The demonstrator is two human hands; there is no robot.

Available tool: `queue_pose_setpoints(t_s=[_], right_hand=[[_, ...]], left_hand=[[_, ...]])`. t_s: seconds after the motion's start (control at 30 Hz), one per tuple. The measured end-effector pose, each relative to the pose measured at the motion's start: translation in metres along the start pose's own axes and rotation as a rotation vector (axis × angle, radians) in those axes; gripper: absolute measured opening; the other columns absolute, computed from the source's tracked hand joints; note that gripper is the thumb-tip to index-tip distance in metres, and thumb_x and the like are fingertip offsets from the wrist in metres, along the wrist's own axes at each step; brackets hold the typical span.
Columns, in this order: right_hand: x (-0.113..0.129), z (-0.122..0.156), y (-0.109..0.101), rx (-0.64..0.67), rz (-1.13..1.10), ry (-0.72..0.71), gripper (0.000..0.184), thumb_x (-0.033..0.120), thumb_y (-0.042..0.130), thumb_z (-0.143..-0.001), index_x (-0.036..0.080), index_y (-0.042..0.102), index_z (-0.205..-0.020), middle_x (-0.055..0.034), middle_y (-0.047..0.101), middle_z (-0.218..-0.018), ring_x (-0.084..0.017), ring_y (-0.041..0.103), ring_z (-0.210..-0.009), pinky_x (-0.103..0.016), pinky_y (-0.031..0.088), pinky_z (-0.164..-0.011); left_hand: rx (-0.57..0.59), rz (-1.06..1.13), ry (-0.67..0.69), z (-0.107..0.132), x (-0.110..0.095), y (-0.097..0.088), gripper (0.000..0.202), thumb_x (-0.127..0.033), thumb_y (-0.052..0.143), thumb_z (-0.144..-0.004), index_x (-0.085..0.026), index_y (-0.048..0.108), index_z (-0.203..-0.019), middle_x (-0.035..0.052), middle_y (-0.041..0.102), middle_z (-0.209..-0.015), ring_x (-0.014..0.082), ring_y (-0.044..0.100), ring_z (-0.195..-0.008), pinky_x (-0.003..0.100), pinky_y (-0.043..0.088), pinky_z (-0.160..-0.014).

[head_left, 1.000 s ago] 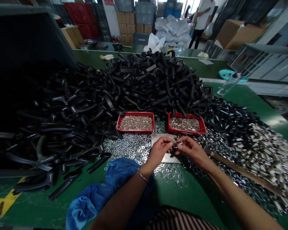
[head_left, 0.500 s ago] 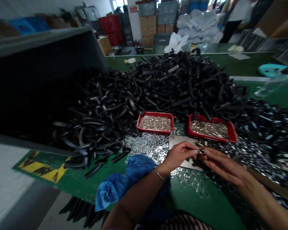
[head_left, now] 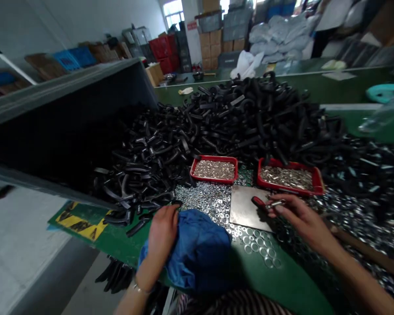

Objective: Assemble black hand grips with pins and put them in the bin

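My left hand (head_left: 162, 227) lies low at the table's near edge, fingers curled on the left side of a crumpled blue cloth (head_left: 200, 249). My right hand (head_left: 297, 216) hovers over the right edge of a flat metal plate (head_left: 246, 210), pinching a small silvery metal part (head_left: 276, 203) between thumb and fingers. A small red-tipped piece (head_left: 258, 201) sits just left of those fingertips; I cannot tell whether it is held or lying on the plate.
Two red trays (head_left: 213, 158) (head_left: 317, 180) of small metal bits stand behind the plate. A pile of washers (head_left: 203, 197) and loose rings (head_left: 259, 245) lie around it. A big heap of black curved handles (head_left: 243, 118) fills the back. A dark bin (head_left: 68, 122) stands left, a wooden stick (head_left: 367, 251) right.
My left hand left the small part and dropped back left onto the blue cloth. My right hand stayed near the plate with the part. The view swung left.
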State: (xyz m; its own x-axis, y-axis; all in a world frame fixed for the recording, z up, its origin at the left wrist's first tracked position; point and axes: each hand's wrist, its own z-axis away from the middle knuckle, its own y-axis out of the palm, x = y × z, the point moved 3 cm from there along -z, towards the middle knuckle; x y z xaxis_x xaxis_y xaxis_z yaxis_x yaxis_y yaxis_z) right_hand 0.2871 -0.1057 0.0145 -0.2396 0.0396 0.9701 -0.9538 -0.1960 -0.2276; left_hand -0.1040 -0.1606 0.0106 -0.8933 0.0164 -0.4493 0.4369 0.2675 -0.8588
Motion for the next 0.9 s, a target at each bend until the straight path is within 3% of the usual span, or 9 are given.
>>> queue_pose_setpoints(t_s=[0.07, 0.13, 0.3, 0.43, 0.5, 0.53, 0.6, 0.73, 0.9], right_hand=[[-0.019, -0.004, 0.014, 0.034, -0.146, 0.05, 0.036, 0.051, 0.064, -0.088, 0.028, 0.058, -0.115, -0.0065, 0.071, -0.106, -0.024, 0.072, -0.087, -0.046, 0.058, -0.088], [-0.032, -0.013, 0.024, 0.001, -0.214, 0.05, 0.034, 0.051, 0.065, -0.087, 0.025, 0.059, -0.108, -0.0064, 0.07, -0.103, -0.022, 0.072, -0.084, -0.044, 0.058, -0.086], [-0.025, -0.026, 0.016, -0.184, -0.146, -0.068, 0.028, 0.047, 0.065, -0.089, 0.026, 0.058, -0.107, -0.004, 0.069, -0.102, -0.021, 0.071, -0.084, -0.041, 0.058, -0.083], [-0.012, -0.003, 0.014, -0.115, -0.239, -0.043, 0.028, 0.044, 0.065, -0.089, 0.025, 0.058, -0.108, -0.0033, 0.071, -0.098, -0.02, 0.072, -0.083, -0.037, 0.059, -0.079], [-0.009, 0.01, 0.024, -0.097, -0.325, 0.007, 0.029, 0.043, 0.067, -0.089, 0.024, 0.057, -0.108, -0.0034, 0.071, -0.096, -0.02, 0.073, -0.083, -0.037, 0.059, -0.079], [-0.008, 0.015, 0.03, -0.094, -0.375, 0.034, 0.03, 0.044, 0.068, -0.088, 0.024, 0.057, -0.107, -0.0038, 0.072, -0.096, -0.02, 0.073, -0.083, -0.037, 0.059, -0.079], [-0.008, 0.021, 0.041, -0.097, -0.461, 0.073, 0.033, 0.044, 0.07, -0.086, 0.023, 0.056, -0.108, -0.0046, 0.072, -0.098, -0.02, 0.073, -0.082, -0.037, 0.06, -0.078], [-0.007, 0.025, 0.05, -0.151, -0.531, 0.055, 0.035, 0.045, 0.072, -0.084, 0.023, 0.057, -0.107, -0.0036, 0.072, -0.096, -0.019, 0.072, -0.081, -0.038, 0.059, -0.081], [-0.004, 0.035, 0.049, -0.233, -0.45, -0.03, 0.028, 0.043, 0.069, -0.086, 0.025, 0.06, -0.105, -0.0034, 0.069, -0.102, -0.019, 0.069, -0.09, -0.037, 0.055, -0.087]], left_hand=[[0.06, -0.163, 0.056, 0.007, 0.032, 0.003, 0.04, -0.017, 0.043, -0.094, -0.022, 0.061, -0.13, 0.0118, 0.065, -0.115, 0.0298, 0.061, -0.104, 0.046, 0.046, -0.097], [0.099, -0.273, 0.121, 0.005, 0.045, 0.011, 0.051, -0.012, 0.039, -0.093, -0.022, 0.051, -0.142, 0.0131, 0.063, -0.12, 0.029, 0.058, -0.108, 0.045, 0.046, -0.097], [0.133, -0.254, 0.099, -0.016, 0.034, 0.008, 0.054, -0.014, 0.04, -0.093, -0.026, 0.046, -0.146, 0.0098, 0.059, -0.104, 0.0246, 0.058, -0.094, 0.045, 0.047, -0.094], [0.134, 0.411, -0.041, -0.016, -0.005, -0.002, 0.052, -0.032, 0.054, -0.093, -0.028, 0.041, -0.143, 0.007, 0.056, -0.109, 0.0223, 0.061, -0.097, 0.043, 0.051, -0.092], [0.323, 0.866, -0.144, -0.008, -0.041, 0.011, 0.052, -0.037, 0.057, -0.091, -0.028, 0.036, -0.138, 0.0035, 0.059, -0.099, 0.0186, 0.064, -0.08, 0.038, 0.056, -0.077], [0.489, 1.039, -0.181, -0.003, -0.063, 0.023, 0.048, -0.038, 0.057, -0.092, -0.028, 0.036, -0.133, 0.002, 0.059, -0.093, 0.0176, 0.064, -0.073, 0.035, 0.056, -0.07], [0.673, 1.268, -0.204, 0.001, -0.104, 0.049, 0.04, -0.037, 0.059, -0.09, -0.025, 0.039, -0.122, 0.0003, 0.061, -0.084, 0.016, 0.063, -0.065, 0.031, 0.054, -0.062], [0.689, 1.361, -0.199, -0.006, -0.151, 0.094, 0.036, -0.026, 0.06, -0.084, -0.023, 0.041, -0.115, -0.0003, 0.064, -0.083, 0.0126, 0.061, -0.067, 0.026, 0.051, -0.066], [0.666, 1.386, -0.231, -0.007, -0.168, 0.116, 0.036, -0.025, 0.058, -0.083, -0.024, 0.041, -0.115, -0.0042, 0.06, -0.074, 0.0101, 0.058, -0.063, 0.023, 0.047, -0.065]])
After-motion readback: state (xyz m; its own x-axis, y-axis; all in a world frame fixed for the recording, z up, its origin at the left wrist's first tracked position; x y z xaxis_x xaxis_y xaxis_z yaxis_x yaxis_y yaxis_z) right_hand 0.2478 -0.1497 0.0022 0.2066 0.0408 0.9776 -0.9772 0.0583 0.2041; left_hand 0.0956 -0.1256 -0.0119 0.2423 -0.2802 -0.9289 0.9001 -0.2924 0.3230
